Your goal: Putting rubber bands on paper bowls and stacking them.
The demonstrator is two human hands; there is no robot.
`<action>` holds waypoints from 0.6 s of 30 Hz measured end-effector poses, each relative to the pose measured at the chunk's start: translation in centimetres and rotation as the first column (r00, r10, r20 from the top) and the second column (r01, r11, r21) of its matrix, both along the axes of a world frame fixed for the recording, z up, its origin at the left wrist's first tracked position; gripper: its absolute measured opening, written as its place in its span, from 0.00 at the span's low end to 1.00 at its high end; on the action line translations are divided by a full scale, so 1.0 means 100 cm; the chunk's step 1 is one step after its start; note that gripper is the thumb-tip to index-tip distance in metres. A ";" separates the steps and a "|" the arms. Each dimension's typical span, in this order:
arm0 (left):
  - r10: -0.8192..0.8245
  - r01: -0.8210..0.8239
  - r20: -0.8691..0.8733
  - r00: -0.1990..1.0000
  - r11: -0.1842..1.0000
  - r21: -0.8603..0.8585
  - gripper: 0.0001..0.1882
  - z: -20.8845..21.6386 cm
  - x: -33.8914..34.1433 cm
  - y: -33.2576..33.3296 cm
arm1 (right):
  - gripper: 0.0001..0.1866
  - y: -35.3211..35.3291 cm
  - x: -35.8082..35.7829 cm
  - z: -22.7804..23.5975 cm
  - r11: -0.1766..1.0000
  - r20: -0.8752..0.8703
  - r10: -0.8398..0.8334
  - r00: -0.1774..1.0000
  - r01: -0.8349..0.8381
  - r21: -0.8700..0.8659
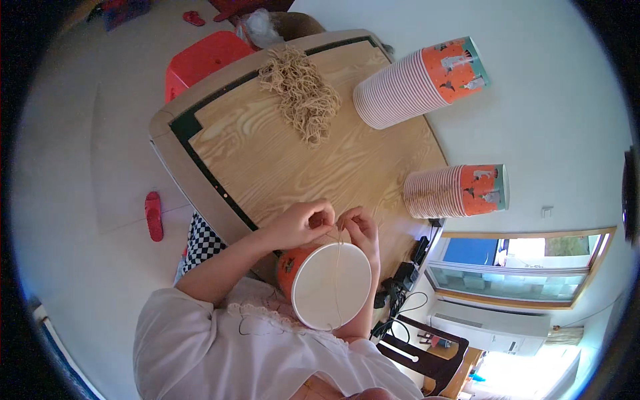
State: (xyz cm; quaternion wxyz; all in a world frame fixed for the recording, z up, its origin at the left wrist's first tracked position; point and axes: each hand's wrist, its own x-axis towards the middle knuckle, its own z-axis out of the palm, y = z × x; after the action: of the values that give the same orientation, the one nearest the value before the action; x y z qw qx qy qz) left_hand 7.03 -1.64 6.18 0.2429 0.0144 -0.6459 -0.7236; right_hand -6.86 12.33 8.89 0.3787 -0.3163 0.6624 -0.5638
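An orange paper bucket (287, 267) leans against my body, its white round end (327, 287) facing up toward me. Across that white end runs a thin pale string (339, 267), hanging over the lower rim. Just beyond the upper rim, my left hand (308, 221) pinches the string between thumb and fingers. Close beside it, my right hand (361, 230) is pinched on the same string, its forearm passing behind the bucket. Whether the string is knotted between the fingertips is too small to tell.
A tangled heap of tan strings (303, 93) lies at the table's far side. Two stacks of nested paper buckets, a taller one (420, 83) and a shorter one (453, 191), lie along the right. Black cables (397, 300) crowd the right edge. A red stool (207, 60) stands beyond the wooden table (253, 160).
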 end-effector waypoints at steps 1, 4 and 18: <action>0.000 0.000 -0.001 1.000 1.000 0.000 0.05 0.002 0.003 -0.003 | 0.00 0.000 0.001 0.003 1.000 0.011 -0.002 1.000 0.002 -0.015; -0.158 0.151 0.044 0.987 0.981 0.123 0.05 0.002 0.010 -0.012 | 0.00 -0.004 0.007 0.010 1.000 0.008 -0.012 1.000 0.012 -0.020; -0.229 0.235 0.067 0.971 0.967 -0.099 0.04 0.013 0.005 -0.023 | 0.01 0.000 0.005 0.010 0.999 0.006 0.039 0.999 -0.039 -0.001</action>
State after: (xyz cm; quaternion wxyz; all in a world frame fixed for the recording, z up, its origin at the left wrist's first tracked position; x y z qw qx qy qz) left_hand 7.55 -3.97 7.52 0.1391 -0.0544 -0.6871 -0.7110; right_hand -6.33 12.37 9.85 0.3914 -0.3279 0.6546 -0.5575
